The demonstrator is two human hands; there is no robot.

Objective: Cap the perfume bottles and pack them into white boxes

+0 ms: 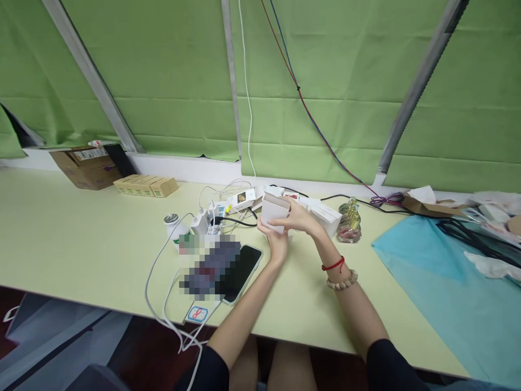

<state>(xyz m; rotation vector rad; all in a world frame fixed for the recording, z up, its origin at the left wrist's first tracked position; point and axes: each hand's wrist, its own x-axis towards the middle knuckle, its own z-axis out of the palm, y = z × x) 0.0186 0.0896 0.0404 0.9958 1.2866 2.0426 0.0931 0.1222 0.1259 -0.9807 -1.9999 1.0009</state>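
Creased green fabric (pixel 179 76); smooth table (pixel 97 233); left hand (pixel 277 244), right hand (pixel 299 217) clasping square-edged white carton (pixel 272 210).

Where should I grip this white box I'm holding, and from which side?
Grip the white box probably by its flat side walls, your right hand coming from the right: straight faces suit a pinch, and your left hand cups its lower end.

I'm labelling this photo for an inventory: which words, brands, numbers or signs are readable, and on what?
No words, brands or numbers are legible.
Sticker: red looped sign on blue and white.
Cardboard box: label too small.
Tan cartons: green labels, too small.
White container: label partly pixelated, unreadable.
Held white box: no print visible.
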